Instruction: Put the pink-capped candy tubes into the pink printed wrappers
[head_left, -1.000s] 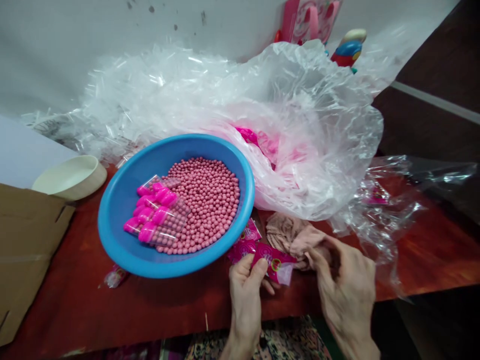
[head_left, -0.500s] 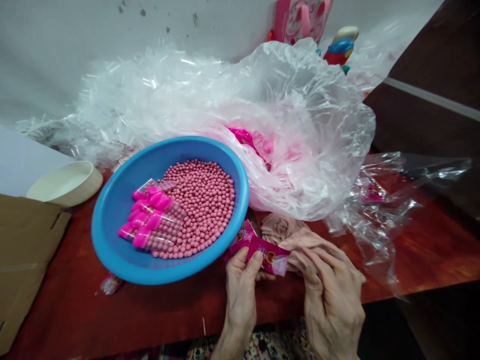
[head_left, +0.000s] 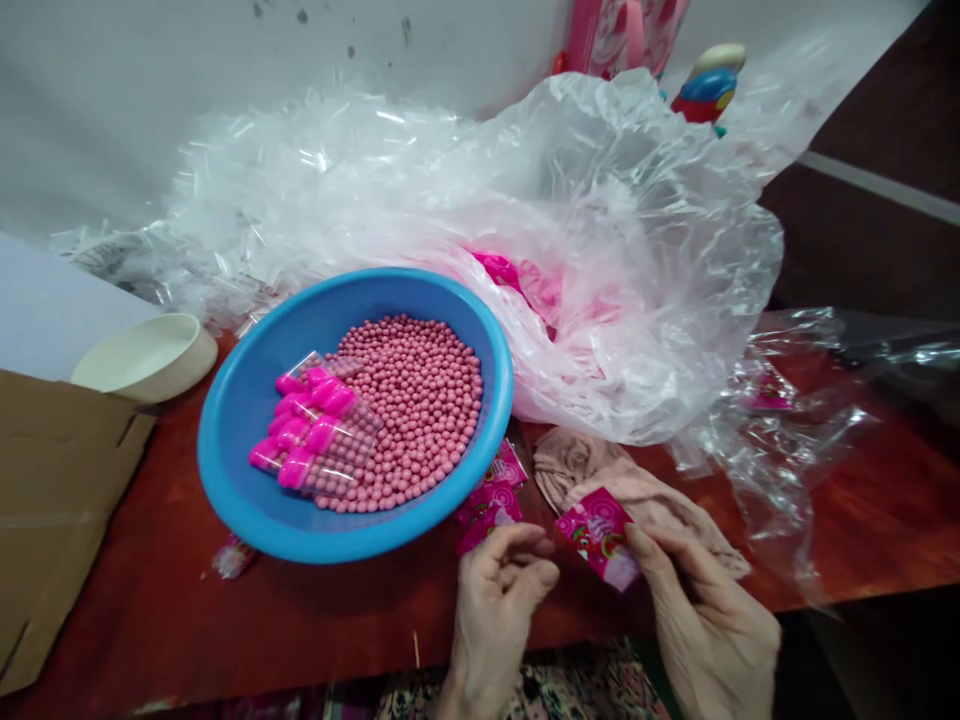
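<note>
My right hand (head_left: pixel 705 620) pinches a small pink printed sachet (head_left: pixel 598 533) by its lower right edge, just above the red table's front edge. My left hand (head_left: pixel 499 590) is beside it with fingers curled in, holding nothing that I can see; it hovers over more pink sachets (head_left: pixel 491 500) lying by the bowl. A blue plastic bowl (head_left: pixel 240 420) to the left holds many small pink balls (head_left: pixel 420 400) and several clear tubes with bright pink caps (head_left: pixel 311 430). A crumpled beige cloth (head_left: pixel 645 490) lies under the held sachet.
A big clear plastic bag (head_left: pixel 615 280) with pink items inside fills the back of the table (head_left: pixel 150 610). Loose clear film (head_left: pixel 780 440) lies at right. A cream bowl (head_left: pixel 142 355) and brown cardboard (head_left: pixel 52 500) sit at left. A stray sachet (head_left: pixel 232 555) lies under the bowl's rim.
The sachet has passed from my left hand's pinch to my right hand, which lifted it rightward and turned it. My left hand let go and curled its fingers.
</note>
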